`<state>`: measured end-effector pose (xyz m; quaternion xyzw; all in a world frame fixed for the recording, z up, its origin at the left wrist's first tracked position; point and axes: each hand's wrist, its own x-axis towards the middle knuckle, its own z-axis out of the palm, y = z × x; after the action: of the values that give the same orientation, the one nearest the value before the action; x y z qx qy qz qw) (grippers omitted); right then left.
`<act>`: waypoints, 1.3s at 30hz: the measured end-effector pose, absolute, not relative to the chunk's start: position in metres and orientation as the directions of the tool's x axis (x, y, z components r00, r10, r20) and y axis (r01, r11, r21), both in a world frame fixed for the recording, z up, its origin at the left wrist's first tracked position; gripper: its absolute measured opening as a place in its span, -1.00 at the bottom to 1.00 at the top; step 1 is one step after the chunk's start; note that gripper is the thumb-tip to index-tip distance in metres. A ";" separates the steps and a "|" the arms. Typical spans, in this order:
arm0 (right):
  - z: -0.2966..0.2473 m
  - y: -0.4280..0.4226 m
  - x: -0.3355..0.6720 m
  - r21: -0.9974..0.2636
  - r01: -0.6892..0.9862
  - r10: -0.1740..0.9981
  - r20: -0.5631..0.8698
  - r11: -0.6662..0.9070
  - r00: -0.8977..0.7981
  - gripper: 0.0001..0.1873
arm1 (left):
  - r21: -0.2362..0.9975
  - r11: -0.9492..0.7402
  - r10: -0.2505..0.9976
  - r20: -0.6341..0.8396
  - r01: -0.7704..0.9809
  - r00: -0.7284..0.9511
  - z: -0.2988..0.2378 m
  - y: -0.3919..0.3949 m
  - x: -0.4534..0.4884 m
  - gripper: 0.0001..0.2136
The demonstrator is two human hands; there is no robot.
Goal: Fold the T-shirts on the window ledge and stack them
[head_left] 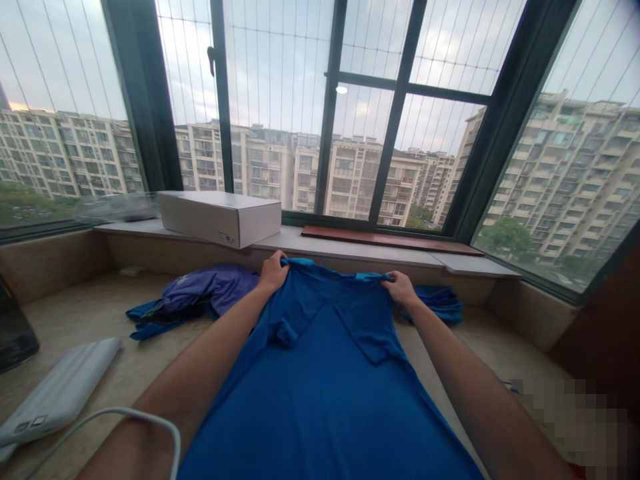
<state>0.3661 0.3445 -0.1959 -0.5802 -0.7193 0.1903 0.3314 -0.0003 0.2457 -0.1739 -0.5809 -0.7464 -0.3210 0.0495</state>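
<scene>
A blue T-shirt point(330, 373) stretches from the far side of the stone ledge toward me, its sleeves folded inward over the body. My left hand point(273, 272) pinches its far left corner, and my right hand point(400, 288) grips the far right corner. Between them the top edge is pulled fairly straight, with a small bunch of cloth near the left sleeve. Beyond my left forearm lies a crumpled purple and blue garment point(213, 290). Just past my right hand sits a folded blue garment point(440, 303), partly hidden by that hand.
A white box point(220, 217) stands on the window sill, with clear plastic wrapping point(117, 208) to its left. Along the sill lies a reddish board point(390, 240). At left are a white power bank point(65, 387), a white cable point(150, 417) and a dark device point(15, 327).
</scene>
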 end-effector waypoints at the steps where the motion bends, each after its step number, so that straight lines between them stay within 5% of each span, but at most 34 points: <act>1: -0.181 0.344 0.370 -0.676 0.680 0.949 0.298 0.284 -0.100 -0.62 | 0.428 0.100 0.812 0.486 0.898 -0.322 -0.161 0.242 0.002 -0.78; 5: -0.143 0.310 0.396 -0.727 0.553 0.910 0.375 0.408 -0.177 -0.43 | 0.411 -0.069 0.809 0.556 0.909 -0.190 -0.130 0.203 0.008 -0.84; 8: -0.151 0.254 0.424 -0.704 0.449 0.815 0.336 0.551 -0.472 -0.28 | 0.367 -0.339 0.890 0.423 0.866 0.169 -0.136 0.149 0.006 -0.87; 11: -0.177 0.194 0.455 -0.490 0.530 0.668 0.157 0.692 -0.727 -0.35 | 0.262 -0.489 0.872 0.110 0.832 0.478 -0.155 0.085 -0.003 -0.85; 14: -0.196 0.156 0.477 -0.222 0.563 0.566 -0.058 0.796 -0.822 -0.54 | 0.199 -0.537 0.824 -0.083 0.820 0.560 -0.170 0.035 -0.012 -0.73; 18: -0.198 0.161 0.472 -0.090 0.528 0.527 -0.035 0.845 -0.849 -0.68 | 0.150 -0.500 0.857 -0.052 0.853 0.512 -0.178 0.035 -0.008 -0.78; 28: -0.228 0.227 0.400 0.003 0.812 0.812 0.003 0.584 -0.584 -0.45 | -0.060 -0.188 0.981 0.031 0.980 0.190 -0.218 0.145 0.027 -0.60; 33: -0.213 0.230 0.410 0.002 0.830 0.828 0.062 0.558 -0.557 -0.69 | -0.062 -0.134 0.983 0.120 0.989 0.141 -0.203 0.139 0.020 -0.76; 39: -0.152 0.222 0.441 -0.073 0.811 0.796 0.261 0.581 -0.547 -0.77 | 0.017 -0.102 0.930 0.356 0.995 0.089 -0.148 0.114 0.010 -0.69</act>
<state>0.4410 0.2219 -0.1522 -0.4568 -0.8790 -0.0282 0.1338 0.0100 0.1141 -0.1484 -0.7289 -0.6602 -0.1401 0.1150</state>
